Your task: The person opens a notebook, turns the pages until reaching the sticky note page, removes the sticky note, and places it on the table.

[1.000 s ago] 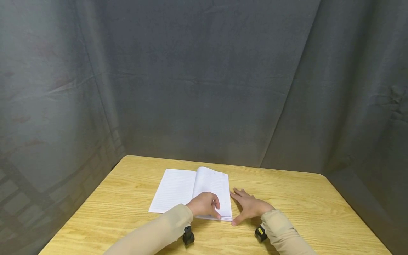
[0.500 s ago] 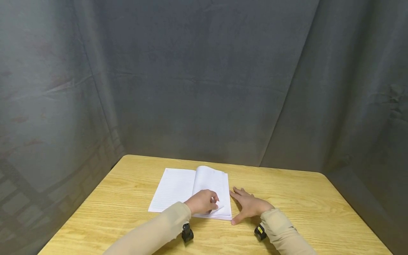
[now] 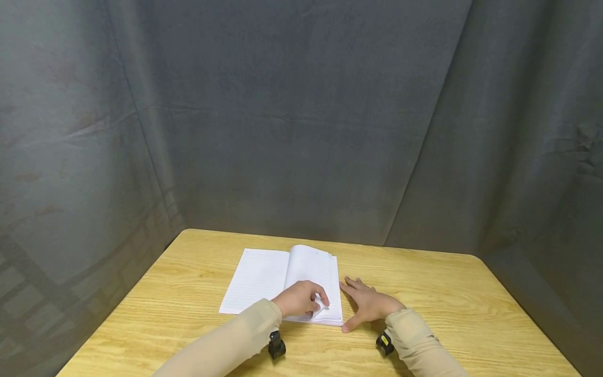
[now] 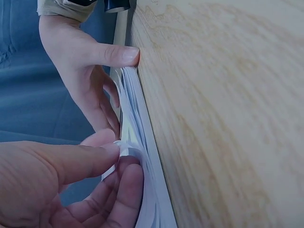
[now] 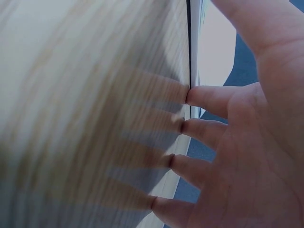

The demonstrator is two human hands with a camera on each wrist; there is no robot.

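Dark grey fabric curtains (image 3: 292, 120) walled in a yellow wood-grain surface (image 3: 438, 298) with rounded far corners. On it, just off the visible middle toward ten o'clock, an open white paper notebook with ruled pages (image 3: 264, 277) lay flat, its right-hand leaf bulging up beside the fold.

Taking the notebook as the dial, with twelve o'clock at its far edge, the left hand (image 3: 299, 298) reached over the right-hand page at about four o'clock. Its thumb and forefinger were closed in a narrow pinch on a thin white sheet (image 4: 133, 151), bending it up from the stack. Outside the right edge, between three and four o'clock, the right hand (image 3: 369, 305) was spread wide, fingertips resting on the surface, its thumb at the near corner of the pages.

Beige sleeves (image 3: 235, 335) covered both forearms, and small black cameras (image 3: 276, 345) hung beneath the wrists.
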